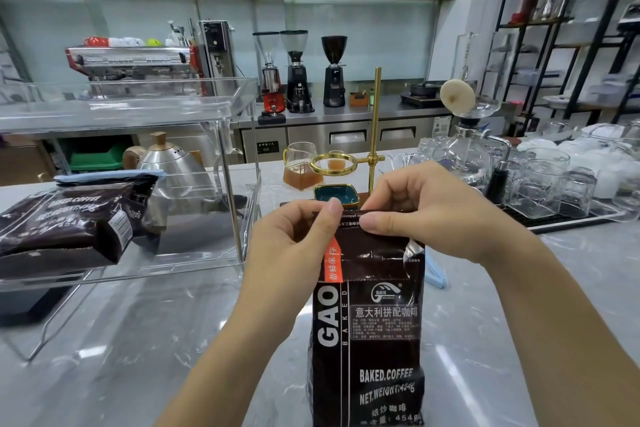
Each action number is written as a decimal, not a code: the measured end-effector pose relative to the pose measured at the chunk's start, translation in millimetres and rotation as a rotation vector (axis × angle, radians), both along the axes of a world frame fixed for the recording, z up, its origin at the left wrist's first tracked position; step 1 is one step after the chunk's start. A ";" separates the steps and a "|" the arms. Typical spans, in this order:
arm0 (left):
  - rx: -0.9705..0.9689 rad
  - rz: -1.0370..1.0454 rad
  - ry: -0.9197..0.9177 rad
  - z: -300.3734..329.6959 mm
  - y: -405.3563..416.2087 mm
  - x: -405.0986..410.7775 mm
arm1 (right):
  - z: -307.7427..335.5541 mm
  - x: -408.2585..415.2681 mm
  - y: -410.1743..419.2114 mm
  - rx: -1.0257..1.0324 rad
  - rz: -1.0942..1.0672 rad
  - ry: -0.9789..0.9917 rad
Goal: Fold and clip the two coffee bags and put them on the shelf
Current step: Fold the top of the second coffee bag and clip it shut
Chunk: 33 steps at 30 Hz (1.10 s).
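**Upright on the worktop, bag top pinched in both hands**

Now standing upright on the grey marble worktop (138,340): dark coffee bag (367,340), top folded over and pinched shut by left hand (294,236) and right hand (426,208), fingers (381,220) closed on the fold. Lying flat on the clear acrylic shelf (194,260) at left: second coffee bag (69,225), blue clip (107,177) across its top. Just behind the upright bag, another blue clip (434,274).

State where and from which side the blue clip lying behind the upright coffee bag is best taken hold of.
Probably by its free lower end, from the right with the right hand: the blue clip lies on the counter, and the upright coffee bag hides its left part.
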<state>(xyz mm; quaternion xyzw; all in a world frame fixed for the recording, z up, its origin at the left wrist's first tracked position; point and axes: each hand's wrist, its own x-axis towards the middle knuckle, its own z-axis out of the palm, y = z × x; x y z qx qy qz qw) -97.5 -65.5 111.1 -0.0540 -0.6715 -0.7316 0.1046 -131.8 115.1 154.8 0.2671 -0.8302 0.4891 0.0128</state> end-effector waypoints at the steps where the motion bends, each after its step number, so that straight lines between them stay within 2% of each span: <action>1: -0.001 -0.002 0.008 -0.1 -0.4 -0.2 | -0.3 -0.2 -0.5 -0.003 -0.009 -0.001; 12: 0.034 0.002 0.019 4.0 2.1 4.2 | 0.5 0.2 -0.8 0.007 -0.040 -0.018; 21: 0.204 -0.104 -0.046 2.9 -0.4 1.1 | 1.9 0.8 0.3 0.022 -0.037 0.009; 28: 0.073 -0.032 0.009 -2.3 -1.3 -1.2 | 1.2 2.6 -4.9 -0.008 -0.057 0.020; 33: 0.056 0.060 0.067 -3.4 -4.8 -1.9 | -1.2 2.0 -14.3 -0.035 -0.105 0.060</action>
